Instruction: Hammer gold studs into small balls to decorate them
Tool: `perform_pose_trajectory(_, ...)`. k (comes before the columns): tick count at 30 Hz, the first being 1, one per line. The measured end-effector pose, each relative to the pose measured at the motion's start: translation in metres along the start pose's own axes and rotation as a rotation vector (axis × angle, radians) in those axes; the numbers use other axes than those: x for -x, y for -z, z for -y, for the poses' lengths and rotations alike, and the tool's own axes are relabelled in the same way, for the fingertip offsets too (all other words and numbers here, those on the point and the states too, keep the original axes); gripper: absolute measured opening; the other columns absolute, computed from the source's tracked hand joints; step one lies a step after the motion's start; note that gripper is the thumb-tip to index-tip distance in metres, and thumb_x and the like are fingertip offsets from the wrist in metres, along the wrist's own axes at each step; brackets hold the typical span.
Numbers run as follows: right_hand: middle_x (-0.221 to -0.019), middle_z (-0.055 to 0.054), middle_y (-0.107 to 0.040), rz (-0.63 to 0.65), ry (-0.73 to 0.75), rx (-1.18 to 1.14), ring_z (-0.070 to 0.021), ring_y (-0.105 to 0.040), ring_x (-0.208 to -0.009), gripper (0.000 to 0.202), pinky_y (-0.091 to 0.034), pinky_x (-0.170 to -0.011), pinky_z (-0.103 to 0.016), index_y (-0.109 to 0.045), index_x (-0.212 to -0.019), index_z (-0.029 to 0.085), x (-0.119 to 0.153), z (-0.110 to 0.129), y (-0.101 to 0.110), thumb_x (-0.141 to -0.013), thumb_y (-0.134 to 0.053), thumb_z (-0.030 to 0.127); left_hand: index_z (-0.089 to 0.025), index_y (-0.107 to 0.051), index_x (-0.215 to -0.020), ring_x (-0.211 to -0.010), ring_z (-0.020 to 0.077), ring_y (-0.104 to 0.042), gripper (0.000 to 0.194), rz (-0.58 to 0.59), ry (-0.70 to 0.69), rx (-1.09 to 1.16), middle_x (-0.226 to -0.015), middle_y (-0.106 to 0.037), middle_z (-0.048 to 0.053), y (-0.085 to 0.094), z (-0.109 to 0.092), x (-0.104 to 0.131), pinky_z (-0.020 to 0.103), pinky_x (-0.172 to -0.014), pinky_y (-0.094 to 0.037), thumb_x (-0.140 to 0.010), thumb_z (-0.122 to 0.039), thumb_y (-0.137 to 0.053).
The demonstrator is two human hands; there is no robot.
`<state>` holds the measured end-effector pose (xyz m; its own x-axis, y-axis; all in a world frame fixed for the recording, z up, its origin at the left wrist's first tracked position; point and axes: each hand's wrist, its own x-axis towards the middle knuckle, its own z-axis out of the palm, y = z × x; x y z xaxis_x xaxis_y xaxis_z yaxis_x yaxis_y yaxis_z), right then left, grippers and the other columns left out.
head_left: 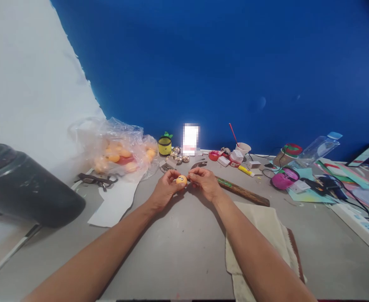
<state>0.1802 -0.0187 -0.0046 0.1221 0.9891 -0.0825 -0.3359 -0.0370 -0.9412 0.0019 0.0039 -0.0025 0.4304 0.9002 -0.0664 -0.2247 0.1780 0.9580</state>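
My left hand [165, 188] is closed around a small orange ball [181, 180] with dark and white spots on its face. Just to the right of the ball, my right hand [207, 183] has thumb and fingers pinched together; whatever they hold is too small to make out. Both hands are raised over the grey table [178, 251]. Behind the right hand lies a hammer, its wooden handle [244, 191] slanting to the right and its metal head [200, 164] beyond the fingers. Several small speckled round pieces [178, 159] sit past the left hand.
A clear bag of orange balls [118, 153] stands at left, near glasses [98, 180], white paper [115, 205] and a big dark bottle [30, 184]. At right are a beige cloth [260, 226], yellow tube [245, 170], paper cup [243, 148], pink pouch [284, 179] and power strip [359, 228].
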Motion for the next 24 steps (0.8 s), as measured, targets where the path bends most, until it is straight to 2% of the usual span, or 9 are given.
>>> perform_pose_trajectory(3, -0.075, -0.002, -0.072, 0.038, -0.048, -0.019, -0.0124, -0.059, -0.066, 0.049, -0.043, -0.056, -0.024, -0.073, -0.078, 0.019, 0.0016, 0.001, -0.0002, -0.048, -0.101, 0.046, -0.02, -0.058, -0.102, -0.079, 0.0151, -0.069, 0.049, -0.047, -0.047, -0.127, -0.099, -0.069, 0.002, -0.0003, 0.0024, 0.0013, 0.027, -0.067, -0.057, -0.067, -0.027, -0.091)
perform_pose_trajectory(6, -0.074, -0.001, -0.072, 0.078, -0.073, -0.015, -0.0121, -0.06, -0.065, 0.049, -0.042, -0.056, -0.024, -0.073, -0.077, 0.019, 0.0024, -0.0001, -0.0012, -0.049, -0.101, 0.047, -0.019, -0.062, -0.114, -0.084, 0.019, -0.07, 0.055, -0.03, -0.048, -0.19, -0.105, -0.07, 0.005, 0.0004, 0.004, 0.0011, 0.03, -0.068, -0.059, -0.066, -0.026, -0.088)
perform_pose_trajectory(8, -0.076, -0.001, -0.072, 0.099, -0.076, 0.0, -0.0111, -0.058, -0.065, 0.048, -0.042, -0.057, -0.024, -0.074, -0.077, 0.018, 0.0024, -0.0012, -0.0013, -0.05, -0.101, 0.047, -0.018, -0.065, -0.111, -0.085, 0.0203, -0.069, 0.049, -0.014, -0.068, -0.237, -0.102, -0.071, 0.007, 0.0011, 0.0046, 0.0008, 0.03, -0.069, -0.058, -0.068, -0.027, -0.086)
perform_pose_trajectory(11, -0.076, -0.001, -0.072, 0.122, -0.078, 0.024, -0.0098, -0.056, -0.062, 0.046, -0.042, -0.057, -0.024, -0.074, -0.077, 0.018, 0.0023, -0.0017, 0.0001, -0.052, -0.101, 0.047, -0.019, -0.066, -0.101, -0.077, 0.0172, -0.066, 0.039, -0.029, -0.129, -0.288, -0.092, -0.07, 0.003, 0.0021, 0.005, 0.0008, 0.027, -0.067, -0.055, -0.07, -0.029, -0.086)
perform_pose_trajectory(14, -0.071, 0.001, -0.069, 0.148, -0.097, 0.037, -0.0085, -0.053, -0.057, 0.046, -0.041, -0.056, -0.024, -0.074, -0.076, 0.018, 0.0027, -0.0014, 0.0019, -0.052, -0.101, 0.047, -0.02, -0.065, -0.099, -0.071, 0.0149, -0.062, 0.037, -0.052, -0.154, -0.32, -0.087, -0.068, 0.0, 0.0023, 0.0049, 0.0009, 0.025, -0.065, -0.051, -0.07, -0.028, -0.086)
perform_pose_trajectory(18, -0.069, 0.001, -0.068, 0.153, -0.112, 0.045, -0.0082, -0.052, -0.056, 0.046, -0.04, -0.055, -0.023, -0.074, -0.075, 0.018, 0.0023, -0.0034, 0.0034, -0.052, -0.101, 0.047, -0.019, -0.068, -0.104, -0.076, 0.0171, -0.064, 0.042, -0.087, -0.165, -0.349, -0.092, -0.071, 0.002, 0.0014, 0.0032, 0.001, 0.027, -0.069, -0.052, -0.067, -0.024, -0.086)
perform_pose_trajectory(24, -0.067, 0.001, -0.069, 0.143, -0.163, 0.064, -0.008, -0.052, -0.055, 0.047, -0.039, -0.055, -0.023, -0.076, -0.079, 0.017, -0.0009, -0.0072, 0.0062, -0.051, -0.101, 0.047, -0.018, -0.074, -0.102, -0.076, 0.0192, -0.066, 0.037, -0.032, -0.159, -0.325, -0.088, -0.073, 0.003, 0.002, 0.0038, 0.0007, 0.028, -0.07, -0.051, -0.068, -0.026, -0.086)
